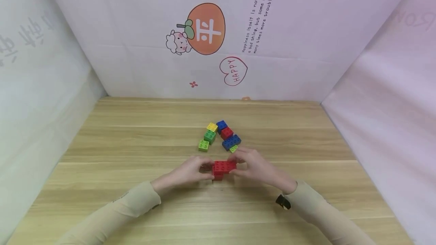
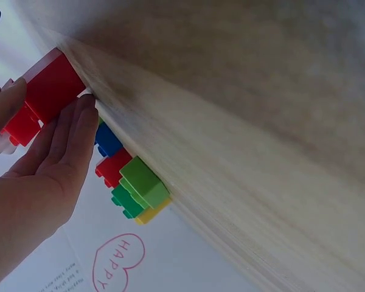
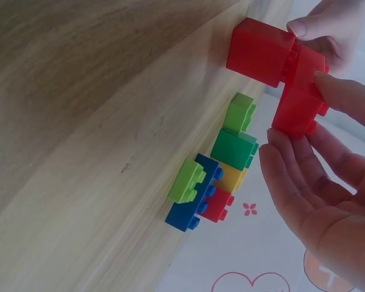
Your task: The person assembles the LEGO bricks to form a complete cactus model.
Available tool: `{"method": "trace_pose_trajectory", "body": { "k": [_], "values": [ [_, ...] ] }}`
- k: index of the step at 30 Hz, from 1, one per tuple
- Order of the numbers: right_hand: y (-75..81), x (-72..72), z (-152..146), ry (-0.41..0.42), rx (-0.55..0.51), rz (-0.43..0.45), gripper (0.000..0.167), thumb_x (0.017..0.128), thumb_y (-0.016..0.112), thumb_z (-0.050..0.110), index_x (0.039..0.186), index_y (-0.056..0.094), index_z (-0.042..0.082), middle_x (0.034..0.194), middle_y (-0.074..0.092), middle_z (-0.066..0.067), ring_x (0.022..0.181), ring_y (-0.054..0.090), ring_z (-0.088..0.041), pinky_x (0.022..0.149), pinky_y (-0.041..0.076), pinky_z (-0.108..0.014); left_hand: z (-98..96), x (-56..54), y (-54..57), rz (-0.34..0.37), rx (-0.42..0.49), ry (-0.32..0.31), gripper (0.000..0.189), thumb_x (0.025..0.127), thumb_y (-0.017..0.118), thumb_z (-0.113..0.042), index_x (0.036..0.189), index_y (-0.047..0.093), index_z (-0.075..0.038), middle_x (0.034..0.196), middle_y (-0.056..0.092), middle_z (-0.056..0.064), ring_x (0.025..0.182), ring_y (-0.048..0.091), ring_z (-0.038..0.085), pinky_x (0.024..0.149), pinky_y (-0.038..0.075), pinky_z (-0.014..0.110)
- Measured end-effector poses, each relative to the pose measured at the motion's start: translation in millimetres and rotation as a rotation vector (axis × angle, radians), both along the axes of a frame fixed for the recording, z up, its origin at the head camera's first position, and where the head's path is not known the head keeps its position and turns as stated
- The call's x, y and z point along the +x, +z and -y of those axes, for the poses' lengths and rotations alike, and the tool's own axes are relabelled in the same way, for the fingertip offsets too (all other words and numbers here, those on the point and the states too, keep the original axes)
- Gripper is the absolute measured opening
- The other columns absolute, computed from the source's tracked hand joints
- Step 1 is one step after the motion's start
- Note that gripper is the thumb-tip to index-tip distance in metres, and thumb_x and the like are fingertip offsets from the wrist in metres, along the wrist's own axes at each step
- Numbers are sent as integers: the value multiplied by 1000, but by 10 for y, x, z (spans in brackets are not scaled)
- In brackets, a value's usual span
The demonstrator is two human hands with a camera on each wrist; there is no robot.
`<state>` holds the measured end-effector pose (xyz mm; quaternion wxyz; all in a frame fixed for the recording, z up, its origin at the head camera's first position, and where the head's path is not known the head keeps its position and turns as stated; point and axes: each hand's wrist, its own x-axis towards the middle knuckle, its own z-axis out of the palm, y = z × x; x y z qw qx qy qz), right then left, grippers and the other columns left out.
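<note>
In front of the person, a long red brick (image 1: 225, 166) sits on top of a lower red brick (image 1: 217, 177) and juts out to the right. Some of the lower brick's studs show beside the overhang in the right wrist view. The left hand (image 1: 195, 168) grips the lower brick from its left side, thumb toward the person. From the right, the right hand (image 1: 253, 166) pinches the overhanging end of the long brick between thumb and fingertips. The left wrist view shows the lower brick (image 2: 53, 85) against the tabletop.
Beyond the hands lie a yellow brick (image 1: 212, 127), a green brick (image 1: 209, 136), a lime brick (image 1: 203, 145), a small blue brick (image 1: 221, 125), a small red brick (image 1: 226, 133) and a long blue brick (image 1: 231, 142). Another lime brick (image 1: 233, 149) is by the right fingers. A printed sheet (image 1: 143, 48) stands behind.
</note>
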<state>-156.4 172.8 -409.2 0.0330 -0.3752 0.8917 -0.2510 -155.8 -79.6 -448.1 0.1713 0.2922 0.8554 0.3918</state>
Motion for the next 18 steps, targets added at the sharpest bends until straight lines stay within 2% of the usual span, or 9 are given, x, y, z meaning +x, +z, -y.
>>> {"method": "trace_pose_trajectory", "body": {
  "k": [9, 18],
  "values": [
    [1, 2, 34, -5, 37, 43, 26, 85, 79, 21, 108, 70, 13, 105, 72, 0, 95, 67, -10, 83, 59, -24, -4, -2, -7, -4, 2, -7, 34, 91, 72, -22, 121, 67, -9, 120, 73, 6, 112, 68, 18, 100, 56, 39],
    [12, 5, 61, 8, 47, 40, 26, 85, 79, 22, 109, 71, 14, 103, 72, 1, 92, 64, -11, 81, 60, -29, -1, -5, -12, -9, -3, -9, 35, 90, 73, -26, 122, 67, -11, 120, 73, 4, 111, 69, 16, 99, 56, 36]
  ]
}}
